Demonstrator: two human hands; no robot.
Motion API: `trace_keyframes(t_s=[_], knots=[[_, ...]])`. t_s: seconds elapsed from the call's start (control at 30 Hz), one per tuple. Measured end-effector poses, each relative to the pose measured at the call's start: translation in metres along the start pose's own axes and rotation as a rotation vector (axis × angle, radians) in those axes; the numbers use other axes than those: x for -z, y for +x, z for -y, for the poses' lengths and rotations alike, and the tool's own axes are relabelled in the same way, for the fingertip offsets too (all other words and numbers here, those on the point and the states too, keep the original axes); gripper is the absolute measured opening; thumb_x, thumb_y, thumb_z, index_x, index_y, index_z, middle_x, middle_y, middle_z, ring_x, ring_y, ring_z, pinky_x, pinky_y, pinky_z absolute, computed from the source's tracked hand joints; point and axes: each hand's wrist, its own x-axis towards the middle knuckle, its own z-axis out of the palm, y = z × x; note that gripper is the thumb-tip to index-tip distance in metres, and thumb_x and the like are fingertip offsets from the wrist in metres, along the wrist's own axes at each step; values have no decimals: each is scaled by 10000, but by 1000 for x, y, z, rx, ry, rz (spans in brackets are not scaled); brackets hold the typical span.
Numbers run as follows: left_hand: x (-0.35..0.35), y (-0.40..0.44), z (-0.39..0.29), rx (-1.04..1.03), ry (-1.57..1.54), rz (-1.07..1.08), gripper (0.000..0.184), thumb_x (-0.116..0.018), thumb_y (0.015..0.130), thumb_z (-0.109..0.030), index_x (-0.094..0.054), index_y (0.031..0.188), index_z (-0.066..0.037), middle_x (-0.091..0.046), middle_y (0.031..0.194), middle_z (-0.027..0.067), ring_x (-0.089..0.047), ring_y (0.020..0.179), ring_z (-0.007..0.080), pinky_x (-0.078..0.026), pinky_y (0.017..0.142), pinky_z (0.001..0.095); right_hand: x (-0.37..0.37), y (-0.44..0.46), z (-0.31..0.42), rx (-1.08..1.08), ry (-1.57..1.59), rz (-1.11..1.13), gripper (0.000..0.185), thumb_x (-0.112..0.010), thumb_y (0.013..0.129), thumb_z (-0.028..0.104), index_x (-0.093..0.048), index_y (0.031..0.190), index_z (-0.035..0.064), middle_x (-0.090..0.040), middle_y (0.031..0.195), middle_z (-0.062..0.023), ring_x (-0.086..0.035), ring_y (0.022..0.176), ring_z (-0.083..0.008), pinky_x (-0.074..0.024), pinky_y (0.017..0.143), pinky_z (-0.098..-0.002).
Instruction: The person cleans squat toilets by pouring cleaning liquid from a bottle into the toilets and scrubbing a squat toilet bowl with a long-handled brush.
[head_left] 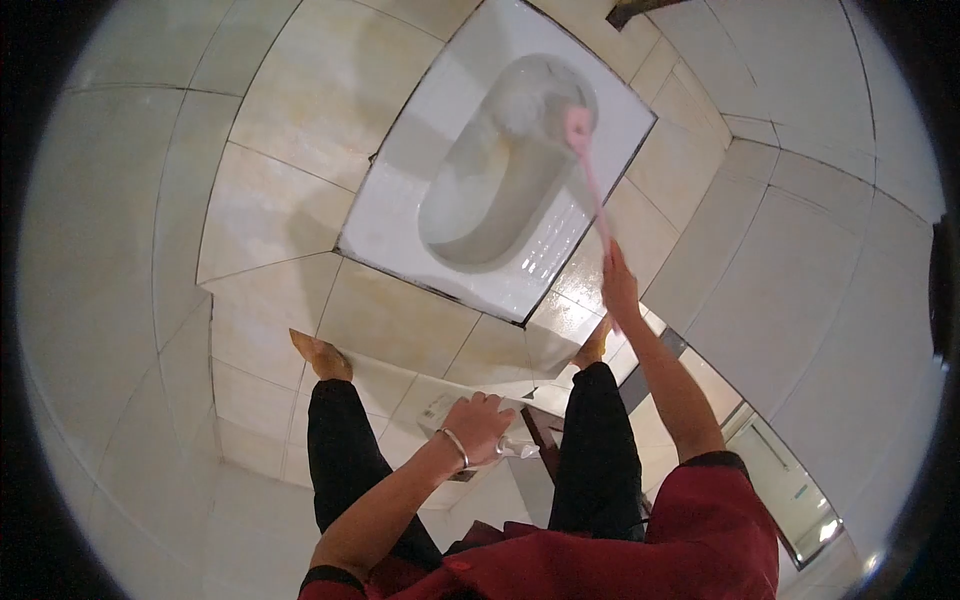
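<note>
My right hand (619,284) is closed around the handle of a pink brush (592,185). The brush's head lies at the inner right side of the white squat toilet (390,205), near the far end of its bowl. Whitish foam or water shows in the bowl beside it. Lower down, my left hand (476,428), with a bracelet at the wrist, is in front of a pale box or bottle-like object (436,411). Its fingers look curled, and what they hold, if anything, is hidden.
Beige floor tiles (290,205) surround the toilet, with grey tiled walls left and right. My bare feet stand on the near side of it. A dark object (628,12) is at the top edge. A framed glass or mirror panel (775,480) is at the lower right.
</note>
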Motion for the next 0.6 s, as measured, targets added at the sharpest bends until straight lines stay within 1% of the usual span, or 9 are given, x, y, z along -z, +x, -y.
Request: trace_keyframes(t_s=[0.07,0.13,0.17,0.23,0.33,0.4,0.47,0.53,0.6], knots=[[0,3,0,9,4,38,429,-641,599,-277,-548,984,-113,-515,891,132,-515,868,288,-453,680,410,-20,54,22,90,173,85,373,-329,900,309,-388,1214,117,-558,744,-170,-538,549,-284,-433,504,-400],[1,5,-1,22,2,80,433,-642,596,-280,-544,984,-114,-513,886,134,-515,868,288,-452,675,410,-45,111,41,-109,470,245,367,-354,892,313,-425,1187,106,-532,673,-115,-474,465,-205,-405,447,-362],[1,7,-2,33,7,110,431,-640,598,-282,-542,982,-112,-513,884,135,-513,872,288,-452,676,409,-53,137,53,-352,752,319,367,-366,889,317,-436,1178,101,-512,638,-81,-434,433,-164,-389,420,-338],[-1,9,1,48,21,139,429,-639,600,-283,-539,979,-110,-512,883,135,-512,876,288,-453,677,409,-61,166,65,-373,876,414,269,-425,856,330,-482,911,73,-477,651,-47,-423,486,-134,-369,436,-307],[-7,6,-2,28,0,89,407,-636,602,-282,-539,956,-106,-514,875,135,-515,864,289,-454,676,411,-49,145,62,-373,774,356,298,-425,861,328,-499,1010,80,-479,602,-42,-418,429,-135,-363,400,-301],[0,9,1,33,26,72,393,-635,605,-284,-539,942,-107,-515,871,135,-521,851,292,-458,671,412,-44,90,57,-309,822,140,332,-393,878,321,-489,1125,122,-486,575,-39,-423,398,-132,-365,372,-293],[3,10,-4,21,23,91,396,-636,603,-285,-542,946,-112,-513,867,131,-526,834,292,-461,663,410,-3,63,83,-302,681,110,380,-346,907,310,-401,1240,136,-444,554,-18,-384,359,-98,-347,342,-255],[10,12,-6,24,41,123,406,-638,604,-289,-548,959,-116,-512,865,126,-526,840,287,-462,663,404,23,69,101,-188,573,-14,371,-338,910,307,-393,1246,160,-483,581,-63,-434,380,-118,-386,360,-278],[0,13,-2,18,37,98,397,-638,602,-291,-550,946,-114,-512,859,126,-527,840,285,-461,658,402,-3,140,72,50,305,-201,380,-304,910,329,-362,1258,189,-532,651,-143,-511,443,-212,-427,416,-351]])
